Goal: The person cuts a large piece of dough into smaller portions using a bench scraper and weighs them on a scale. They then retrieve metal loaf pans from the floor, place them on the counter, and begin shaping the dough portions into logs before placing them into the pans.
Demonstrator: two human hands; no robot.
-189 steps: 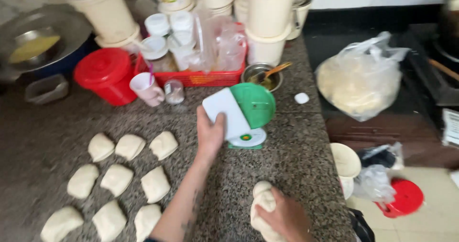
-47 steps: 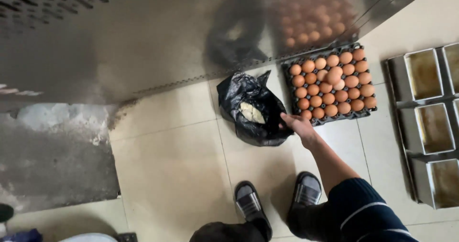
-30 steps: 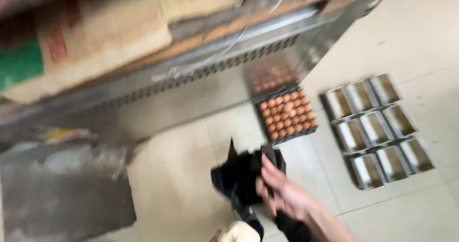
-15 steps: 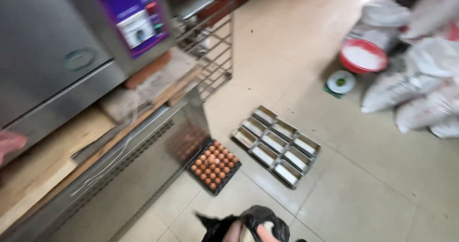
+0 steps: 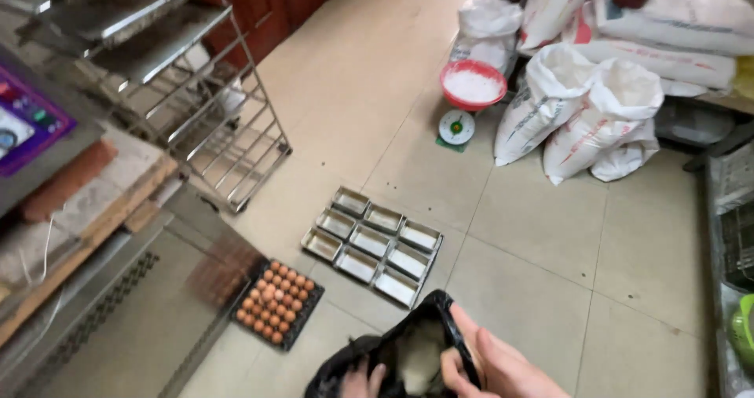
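Tiled floor (image 5: pixel 518 272) is filling most of the view, beige, seen from standing height. At the bottom edge both hands are working a black bag (image 5: pixel 393 355): the right hand (image 5: pixel 495 366) is gripping the bag's rim, fingers curled over the edge, and the left hand (image 5: pixel 361 381) is showing only fingertips hooked on the near rim (mostly cut off by the frame). Bag is being held open between them, with a pale lump (image 5: pixel 420 355) sitting inside; can't tell what it is. Just left of the bag, an egg tray (image 5: pixel 275 304) is lying on the floor, full of brown eggs. Beyond it, near the bag, a block of metal loaf tins (image 5: pixel 373 245) is lying flat. Far side: white sacks (image 5: pixel 581 107) are leaning together, with a red bowl (image 5: pixel 473 84) of white powder sitting on a small scale (image 5: pixel 455 128) beside them. Wire rack (image 5: pixel 212 123) is standing at left, next to a steel cabinet (image 5: pixel 102 319).
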